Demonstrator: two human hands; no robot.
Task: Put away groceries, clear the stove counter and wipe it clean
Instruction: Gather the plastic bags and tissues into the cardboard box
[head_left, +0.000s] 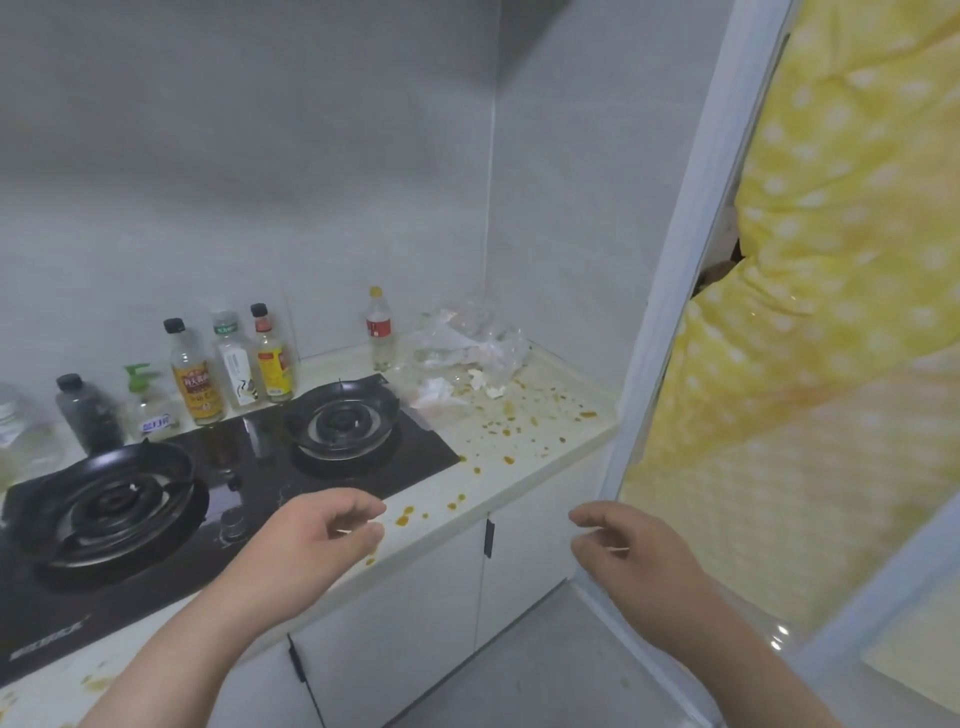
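— What should go first?
— I'd say the crumpled plastic bag (467, 338), in the corner beyond the stove (249, 447), to its right. It looks light, limp and crackly, so bunch it at the top rather than by one loose edge.
— And the hands?
— The left hand (317, 540) hovers at the stove's front right corner. The right hand (628, 551) is off the counter (519, 447), further right. Both are loosely curled and empty.
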